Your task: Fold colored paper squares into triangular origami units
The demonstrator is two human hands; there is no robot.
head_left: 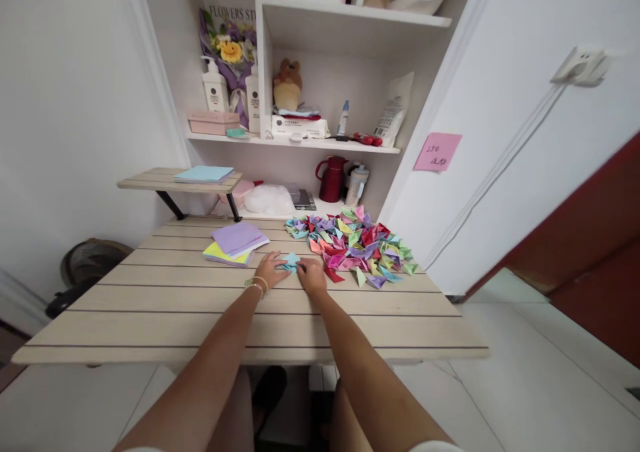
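A small light-blue folded paper (291, 262) lies on the wooden slatted table (200, 305). My left hand (271, 270) and my right hand (311, 275) press on it from either side, fingers pinched on its edges. A beaded bracelet sits on my left wrist. Just right of my hands spreads a pile of folded coloured paper triangles (353, 244). A stack of flat coloured paper sheets (235, 243), purple on top, lies to the left of my hands.
A small raised wooden shelf (173, 183) with light-blue sheets (204, 173) stands at the back left. Behind are white shelves with bottles, a red jug (331, 179), a plush toy and a flower bouquet. A pink note (437, 151) is stuck on the right wall.
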